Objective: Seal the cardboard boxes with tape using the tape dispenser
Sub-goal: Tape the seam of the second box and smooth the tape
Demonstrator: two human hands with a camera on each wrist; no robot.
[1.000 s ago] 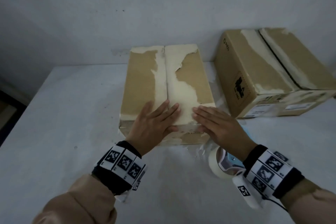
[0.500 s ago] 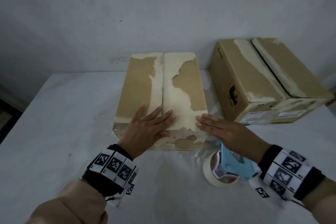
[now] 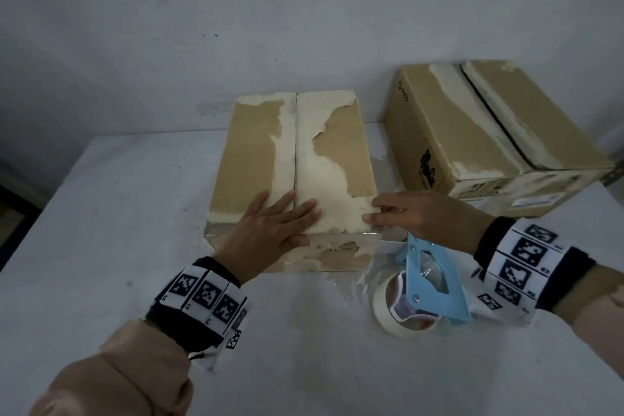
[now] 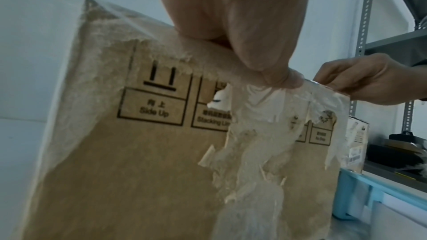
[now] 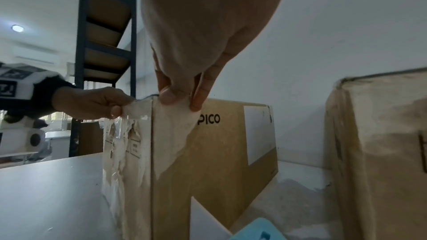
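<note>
The near cardboard box [image 3: 256,152] lies on the white table [image 3: 118,213], its top flaps closed and its paper skin torn. My left hand [image 3: 287,216] lies flat on the top by the front edge, across the seam, and its thumb [image 4: 282,78] presses the taped front face. My right hand [image 3: 381,213] curls over the front right corner, thumb and a finger [image 5: 196,104] down on the side face. The blue tape dispenser [image 3: 429,280] with its roll of tape [image 3: 385,307] lies on the table under my right wrist, held by neither hand.
A second, larger cardboard box [image 3: 472,132] stands at the back right, close beside the near one. A wall runs right behind both boxes. Loose clear tape scraps [image 3: 347,284] lie in front of the near box. A dark shelf rack [image 5: 104,43] stands off to the left.
My right hand has slid right from the top of the box to its front right corner and curled over the edge. The left hand stays flat on the top.
</note>
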